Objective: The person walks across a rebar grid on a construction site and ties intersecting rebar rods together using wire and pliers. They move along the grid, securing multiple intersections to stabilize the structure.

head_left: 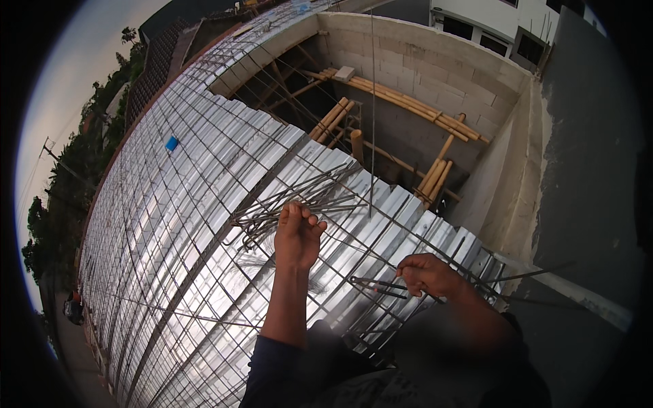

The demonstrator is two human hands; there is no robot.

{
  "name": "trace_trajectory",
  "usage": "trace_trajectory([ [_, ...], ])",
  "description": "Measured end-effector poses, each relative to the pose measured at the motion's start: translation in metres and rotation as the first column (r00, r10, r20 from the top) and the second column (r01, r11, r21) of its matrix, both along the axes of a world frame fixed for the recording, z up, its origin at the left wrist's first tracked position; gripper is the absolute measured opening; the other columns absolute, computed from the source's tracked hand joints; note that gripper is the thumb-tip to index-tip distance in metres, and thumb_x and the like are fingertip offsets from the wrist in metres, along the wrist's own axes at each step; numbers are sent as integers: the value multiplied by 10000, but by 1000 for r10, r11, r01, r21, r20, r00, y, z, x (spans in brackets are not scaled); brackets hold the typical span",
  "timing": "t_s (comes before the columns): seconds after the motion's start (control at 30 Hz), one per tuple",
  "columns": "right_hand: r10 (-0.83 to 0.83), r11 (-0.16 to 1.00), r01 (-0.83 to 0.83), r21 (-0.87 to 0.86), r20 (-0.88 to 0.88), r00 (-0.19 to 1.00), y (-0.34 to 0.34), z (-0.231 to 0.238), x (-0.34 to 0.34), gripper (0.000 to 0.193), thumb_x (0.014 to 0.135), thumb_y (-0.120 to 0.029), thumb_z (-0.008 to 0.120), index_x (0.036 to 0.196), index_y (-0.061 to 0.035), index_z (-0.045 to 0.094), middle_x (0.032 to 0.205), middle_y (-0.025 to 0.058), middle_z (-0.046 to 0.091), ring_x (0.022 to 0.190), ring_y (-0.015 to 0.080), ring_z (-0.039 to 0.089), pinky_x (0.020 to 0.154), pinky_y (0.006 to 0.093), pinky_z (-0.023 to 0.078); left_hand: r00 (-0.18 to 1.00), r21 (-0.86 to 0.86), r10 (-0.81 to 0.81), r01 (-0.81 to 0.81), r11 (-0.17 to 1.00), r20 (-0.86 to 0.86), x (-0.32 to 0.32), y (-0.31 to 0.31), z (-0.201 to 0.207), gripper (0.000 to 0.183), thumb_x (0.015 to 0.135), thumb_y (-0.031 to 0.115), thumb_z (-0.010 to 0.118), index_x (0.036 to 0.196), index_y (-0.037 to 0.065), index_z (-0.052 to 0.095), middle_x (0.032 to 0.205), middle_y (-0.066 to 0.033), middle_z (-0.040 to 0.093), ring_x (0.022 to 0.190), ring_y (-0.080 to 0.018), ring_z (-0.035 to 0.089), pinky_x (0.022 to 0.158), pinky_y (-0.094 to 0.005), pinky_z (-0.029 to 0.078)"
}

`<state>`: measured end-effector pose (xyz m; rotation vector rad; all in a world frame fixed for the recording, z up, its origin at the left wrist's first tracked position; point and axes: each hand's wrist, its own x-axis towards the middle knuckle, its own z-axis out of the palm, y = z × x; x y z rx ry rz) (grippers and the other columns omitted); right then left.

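My left hand (pixel 298 234) is raised over the metal decking, its fingers curled into a pinch. What sits between the fingertips is too small to make out. Just beyond it lies a loose bundle of bent steel bars (pixel 299 197). To the right, my right hand (pixel 430 275) is closed, with the handles of dark pincers (pixel 375 285) running into its fingers. The pincers' jaws point left, over the rebar grid. A thin line, perhaps tie wire, runs between the two hands. Fine loose wires (pixel 262 262) are scattered left of my left forearm.
A rebar mesh (pixel 170 224) covers the shiny corrugated decking (pixel 156 272). Past its stepped edge is a deep opening with bamboo poles (pixel 408 102) and a block wall (pixel 422 75). A blue object (pixel 171 143) lies on the mesh. One upright bar (pixel 372 102) stands ahead.
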<state>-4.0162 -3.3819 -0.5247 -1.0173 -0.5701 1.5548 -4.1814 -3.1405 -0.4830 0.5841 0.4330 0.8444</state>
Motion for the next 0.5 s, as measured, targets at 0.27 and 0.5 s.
trace_trajectory([
  [0.27, 181, 953, -235, -192, -260, 948, 8, -5, -33, 179, 968, -167, 491, 1031, -16, 562, 553, -52, 317, 429, 46, 247, 406, 217, 237, 995, 93, 91, -86, 992, -48, 1, 1, 7, 95, 932, 191, 574, 916, 115, 519, 775, -31, 567, 661, -144, 562, 575, -296, 485],
  [0.5, 208, 974, -174, -145, 275, 939, 11, 7, -43, 208, 963, -184, 497, 1033, -26, 613, 586, -60, 372, 471, 38, 293, 438, 211, 266, 968, 158, 157, -127, 979, -197, -8, 6, 3, 93, 935, 148, 562, 893, 92, 501, 750, -64, 576, 605, -143, 540, 537, -284, 458],
])
